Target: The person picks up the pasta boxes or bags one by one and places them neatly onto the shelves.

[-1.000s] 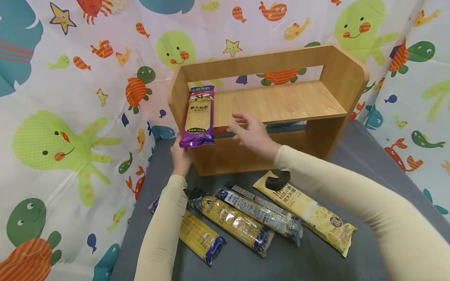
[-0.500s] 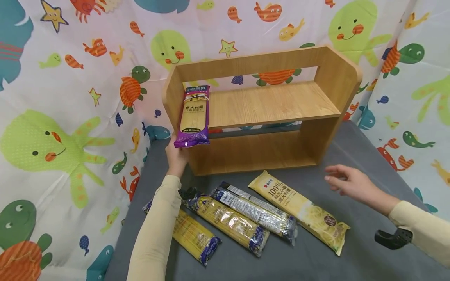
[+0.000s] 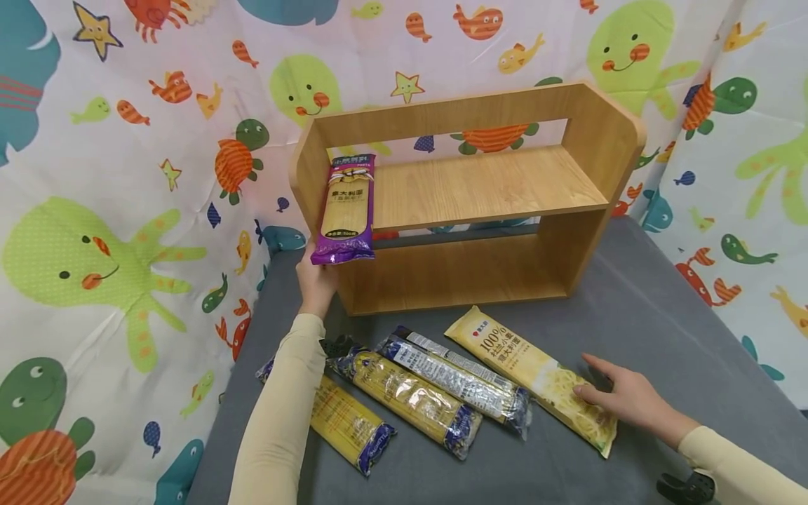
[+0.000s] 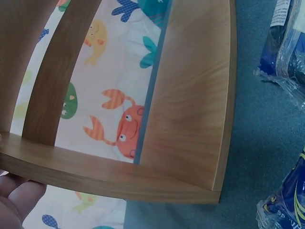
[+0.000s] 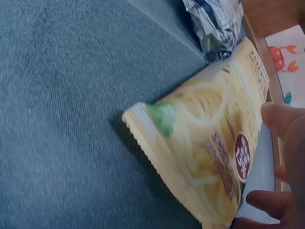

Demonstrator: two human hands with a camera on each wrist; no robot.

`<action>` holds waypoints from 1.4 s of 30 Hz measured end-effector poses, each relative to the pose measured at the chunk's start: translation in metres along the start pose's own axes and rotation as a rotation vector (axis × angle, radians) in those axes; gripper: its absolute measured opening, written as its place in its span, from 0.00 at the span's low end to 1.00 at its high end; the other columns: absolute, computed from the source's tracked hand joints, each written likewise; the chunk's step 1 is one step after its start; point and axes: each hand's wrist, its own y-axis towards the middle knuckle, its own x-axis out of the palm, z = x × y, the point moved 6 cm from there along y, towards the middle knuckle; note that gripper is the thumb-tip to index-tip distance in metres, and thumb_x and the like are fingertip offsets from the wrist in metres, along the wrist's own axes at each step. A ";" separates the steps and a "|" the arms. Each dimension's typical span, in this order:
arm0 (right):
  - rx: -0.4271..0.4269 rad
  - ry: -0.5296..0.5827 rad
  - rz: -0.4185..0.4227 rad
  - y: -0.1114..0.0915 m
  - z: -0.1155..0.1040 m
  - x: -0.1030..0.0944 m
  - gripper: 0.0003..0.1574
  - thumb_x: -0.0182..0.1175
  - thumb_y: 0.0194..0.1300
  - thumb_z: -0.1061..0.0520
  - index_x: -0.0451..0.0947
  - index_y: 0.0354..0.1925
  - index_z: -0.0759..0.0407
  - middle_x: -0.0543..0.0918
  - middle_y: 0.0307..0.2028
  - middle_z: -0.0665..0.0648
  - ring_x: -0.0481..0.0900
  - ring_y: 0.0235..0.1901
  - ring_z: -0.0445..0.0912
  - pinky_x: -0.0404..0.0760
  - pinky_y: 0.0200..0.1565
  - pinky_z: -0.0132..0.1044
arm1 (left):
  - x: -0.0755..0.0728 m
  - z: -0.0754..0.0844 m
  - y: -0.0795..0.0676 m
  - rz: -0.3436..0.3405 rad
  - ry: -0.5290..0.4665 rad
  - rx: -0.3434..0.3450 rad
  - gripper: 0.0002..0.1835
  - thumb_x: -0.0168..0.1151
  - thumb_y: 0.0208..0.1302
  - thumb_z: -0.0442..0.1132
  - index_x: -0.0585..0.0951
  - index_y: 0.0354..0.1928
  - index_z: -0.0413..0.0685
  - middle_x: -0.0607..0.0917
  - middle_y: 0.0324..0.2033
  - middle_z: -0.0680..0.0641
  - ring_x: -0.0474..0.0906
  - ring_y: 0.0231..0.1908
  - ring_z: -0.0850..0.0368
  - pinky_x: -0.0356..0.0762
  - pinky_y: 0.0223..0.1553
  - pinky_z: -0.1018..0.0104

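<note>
My left hand [image 3: 317,284] grips the front edge of the left side panel of a two-tier wooden shelf [image 3: 492,184]. In the left wrist view its fingers [image 4: 26,196] curl at the panel's edge. A purple-ended pasta packet [image 3: 347,203] lies on the upper tier at the left, its lower end jutting out over that hand. At the right, my right hand [image 3: 634,401] is spread at the near end of a cream-yellow pasta packet [image 3: 514,358]. Its thumb overlaps the packet, and the other fingers reach past its right side. The right wrist view shows thumb and fingers apart around the packet's edge.
Left of the yellow packet, several spaghetti packs lie slantwise on the grey surface: a silver-blue one [image 3: 454,382], a clear one [image 3: 416,400] and a yellow-blue one [image 3: 350,424]. A patterned cloth [image 3: 158,294] hangs behind and to both sides.
My right hand has moved from before the shelf out to the right, then down and in to the cream-yellow packet. My left hand stays on the shelf panel.
</note>
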 end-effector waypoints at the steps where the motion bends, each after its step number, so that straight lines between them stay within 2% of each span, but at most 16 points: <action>1: -0.011 0.012 -0.002 0.000 -0.003 0.002 0.49 0.62 0.69 0.36 0.64 0.73 0.68 0.84 0.50 0.76 0.86 0.37 0.58 0.84 0.39 0.54 | 0.000 0.000 0.000 0.004 0.002 0.001 0.26 0.52 0.78 0.47 0.70 0.70 0.43 0.87 0.49 0.32 0.87 0.43 0.34 0.86 0.47 0.40; 3: -0.050 0.033 0.005 -0.001 -0.007 0.006 0.49 0.63 0.69 0.38 0.64 0.73 0.68 0.85 0.30 0.64 0.80 0.24 0.49 0.80 0.30 0.43 | 0.000 -0.001 0.000 0.003 -0.005 -0.002 0.25 0.52 0.78 0.47 0.70 0.71 0.43 0.87 0.49 0.32 0.87 0.43 0.34 0.86 0.46 0.40; 5: -0.092 0.044 0.017 -0.002 -0.011 0.010 0.49 0.65 0.67 0.40 0.65 0.73 0.66 0.72 0.17 0.49 0.63 0.15 0.38 0.68 0.23 0.34 | 0.000 -0.001 0.000 -0.003 -0.013 -0.007 0.26 0.52 0.78 0.48 0.69 0.71 0.44 0.87 0.48 0.32 0.87 0.42 0.35 0.87 0.45 0.40; 7: -0.114 0.029 0.039 -0.003 -0.014 0.014 0.50 0.67 0.65 0.39 0.65 0.74 0.64 0.63 0.14 0.43 0.53 0.15 0.34 0.59 0.21 0.31 | 0.001 -0.001 0.000 -0.013 -0.026 -0.015 0.27 0.52 0.78 0.50 0.68 0.72 0.45 0.87 0.49 0.33 0.87 0.43 0.36 0.87 0.46 0.41; 12: -0.120 -0.058 0.082 -0.005 -0.022 0.020 0.53 0.71 0.60 0.39 0.65 0.75 0.60 0.64 0.18 0.43 0.56 0.18 0.34 0.56 0.22 0.30 | 0.001 -0.001 -0.002 -0.018 -0.042 -0.025 0.28 0.52 0.78 0.50 0.68 0.72 0.44 0.86 0.53 0.34 0.87 0.47 0.36 0.86 0.49 0.42; 16: -0.084 -0.012 0.028 0.004 -0.032 0.018 0.60 0.75 0.56 0.46 0.57 0.77 0.65 0.69 0.17 0.46 0.63 0.16 0.37 0.61 0.21 0.33 | -0.005 -0.002 -0.001 -0.004 -0.043 -0.032 0.27 0.52 0.78 0.49 0.68 0.72 0.44 0.86 0.53 0.34 0.87 0.46 0.36 0.86 0.48 0.41; 18: -0.068 -0.011 -0.013 0.011 -0.036 0.016 0.63 0.76 0.54 0.47 0.55 0.76 0.69 0.76 0.22 0.51 0.71 0.20 0.42 0.69 0.23 0.38 | -0.006 -0.002 -0.001 -0.005 -0.041 -0.037 0.27 0.52 0.78 0.50 0.68 0.72 0.45 0.86 0.52 0.34 0.87 0.45 0.36 0.87 0.48 0.41; 21: -0.048 -0.038 -0.084 0.019 -0.038 0.014 0.62 0.78 0.52 0.47 0.60 0.71 0.78 0.84 0.40 0.68 0.83 0.35 0.59 0.81 0.35 0.52 | -0.006 -0.003 -0.001 -0.016 -0.039 -0.045 0.28 0.51 0.79 0.51 0.67 0.73 0.45 0.86 0.52 0.34 0.86 0.45 0.36 0.86 0.48 0.42; 23: -0.045 -0.054 -0.131 0.022 -0.037 0.014 0.60 0.78 0.53 0.46 0.61 0.67 0.82 0.80 0.53 0.79 0.81 0.48 0.70 0.82 0.46 0.60 | -0.005 -0.003 -0.002 -0.016 -0.039 -0.044 0.28 0.51 0.79 0.51 0.67 0.73 0.45 0.87 0.51 0.34 0.86 0.44 0.36 0.87 0.48 0.42; 25: -0.043 -0.010 -0.190 0.022 -0.035 0.015 0.58 0.76 0.56 0.48 0.60 0.67 0.84 0.70 0.61 0.86 0.78 0.54 0.74 0.82 0.50 0.62 | -0.003 -0.003 -0.001 -0.017 -0.039 -0.038 0.28 0.52 0.78 0.51 0.67 0.73 0.46 0.87 0.51 0.34 0.87 0.43 0.37 0.87 0.48 0.43; 30: -0.077 0.111 -0.280 0.013 -0.025 0.018 0.56 0.72 0.61 0.53 0.53 0.71 0.83 0.61 0.67 0.88 0.82 0.51 0.67 0.85 0.46 0.55 | 0.002 -0.001 0.000 -0.009 -0.020 -0.005 0.28 0.53 0.78 0.51 0.68 0.72 0.46 0.87 0.50 0.35 0.87 0.42 0.37 0.87 0.46 0.43; 34: -0.144 0.138 -0.293 0.008 -0.019 0.017 0.50 0.69 0.64 0.55 0.55 0.70 0.79 0.64 0.64 0.87 0.84 0.43 0.58 0.83 0.37 0.47 | 0.001 0.000 0.000 -0.001 -0.019 -0.009 0.27 0.52 0.78 0.51 0.69 0.72 0.46 0.88 0.49 0.35 0.87 0.42 0.37 0.87 0.46 0.42; 37: -0.185 0.259 -0.333 0.000 -0.020 0.016 0.51 0.65 0.66 0.61 0.48 0.76 0.69 0.60 0.67 0.87 0.82 0.29 0.48 0.80 0.28 0.42 | -0.001 0.000 0.000 0.001 -0.010 -0.020 0.27 0.51 0.78 0.51 0.69 0.71 0.47 0.88 0.48 0.35 0.87 0.42 0.37 0.88 0.46 0.43; 39: -0.228 0.346 -0.365 -0.007 -0.022 0.017 0.54 0.62 0.66 0.64 0.43 0.80 0.62 0.53 0.71 0.86 0.78 0.26 0.41 0.77 0.27 0.39 | -0.001 -0.001 0.000 -0.004 -0.008 -0.025 0.27 0.51 0.78 0.52 0.69 0.72 0.47 0.88 0.48 0.35 0.87 0.41 0.37 0.88 0.45 0.43; 41: -0.314 0.366 -0.363 -0.014 -0.023 0.016 0.55 0.62 0.66 0.66 0.44 0.82 0.57 0.55 0.73 0.84 0.76 0.30 0.33 0.75 0.27 0.34 | -0.002 -0.001 0.000 -0.007 -0.008 -0.027 0.27 0.51 0.78 0.51 0.68 0.72 0.47 0.88 0.47 0.35 0.86 0.40 0.37 0.88 0.45 0.44; 42: -0.349 0.380 -0.361 -0.016 -0.021 0.017 0.53 0.62 0.65 0.67 0.48 0.81 0.57 0.58 0.75 0.77 0.74 0.31 0.31 0.75 0.28 0.33 | -0.001 -0.002 0.000 -0.010 -0.012 -0.027 0.28 0.52 0.78 0.51 0.68 0.72 0.46 0.88 0.47 0.34 0.86 0.40 0.37 0.87 0.46 0.44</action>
